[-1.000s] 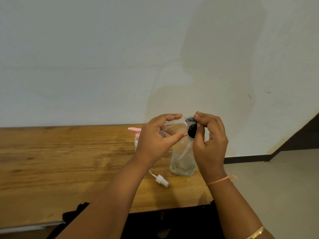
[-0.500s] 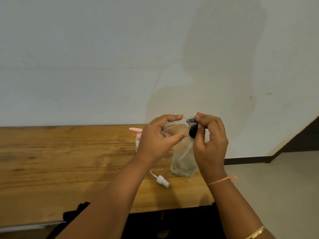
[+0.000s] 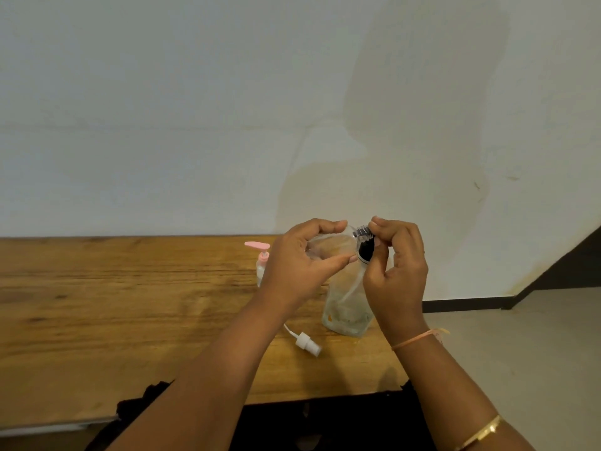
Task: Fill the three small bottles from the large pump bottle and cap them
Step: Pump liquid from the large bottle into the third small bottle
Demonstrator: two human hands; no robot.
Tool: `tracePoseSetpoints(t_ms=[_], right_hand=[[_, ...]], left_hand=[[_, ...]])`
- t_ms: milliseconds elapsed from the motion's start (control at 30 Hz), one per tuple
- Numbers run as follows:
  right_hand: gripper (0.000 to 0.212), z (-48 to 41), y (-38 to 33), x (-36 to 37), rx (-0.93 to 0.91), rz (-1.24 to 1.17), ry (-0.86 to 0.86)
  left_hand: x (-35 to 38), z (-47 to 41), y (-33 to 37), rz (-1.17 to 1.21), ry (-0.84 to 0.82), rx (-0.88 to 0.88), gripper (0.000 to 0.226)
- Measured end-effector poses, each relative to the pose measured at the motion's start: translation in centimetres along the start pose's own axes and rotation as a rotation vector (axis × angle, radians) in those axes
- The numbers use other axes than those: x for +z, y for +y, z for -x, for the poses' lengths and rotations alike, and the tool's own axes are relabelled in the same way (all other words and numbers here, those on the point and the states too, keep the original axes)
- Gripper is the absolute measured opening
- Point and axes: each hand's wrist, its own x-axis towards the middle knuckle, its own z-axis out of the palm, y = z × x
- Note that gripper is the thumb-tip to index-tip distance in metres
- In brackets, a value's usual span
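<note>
My left hand [image 3: 299, 265] grips a small clear bottle [image 3: 328, 245] lying sideways above the table, its ribbed neck [image 3: 362, 232] pointing right. My right hand [image 3: 400, 265] pinches the black pump head [image 3: 366, 252] right at that neck. A pale tube runs down from the pump head into the large clear bottle [image 3: 346, 310], which stands on the wooden table [image 3: 97, 304] under my right hand. A white spray cap with a thin tube [image 3: 307, 343] lies on the table in front of the large bottle. My fingers hide where the neck meets the pump.
A small bottle with a pink pump top [image 3: 261, 255] stands behind my left hand, partly hidden. The table ends close to the right of the large bottle, with floor [image 3: 520, 353] beyond. A white wall rises right behind the table.
</note>
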Motion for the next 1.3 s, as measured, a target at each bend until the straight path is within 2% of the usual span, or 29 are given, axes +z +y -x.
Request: tracePoseSetpoints(t_ms=[267, 633, 900, 1167, 1300], right_hand=[[0.024, -0.2, -1.3, -0.7, 0.033, 0.010, 0.015], [0.023, 0.3, -0.5, -0.2, 0.035, 0.031, 0.005], [0.023, -0.2, -1.5, -0.7, 0.033, 0.018, 0.025], [0.024, 0.5, -0.3, -0.1, 0.014, 0.027, 0.006], [0.024, 0.4, -0.7, -0.3, 0.041, 0.008, 0.015]], left_hand=[[-0.1, 0.5, 0.7, -0.001, 0.013, 0.091, 0.042], [0.1, 0.3, 0.0, 0.022, 0.001, 0.016, 0.040], [-0.1, 0.6, 0.9, -0.056, 0.025, 0.142, 0.043], [0.2, 0.4, 0.2, 0.005, 0.002, 0.023, 0.039], [0.2, 0.4, 0.4, 0.001, 0.008, 0.036, 0.040]])
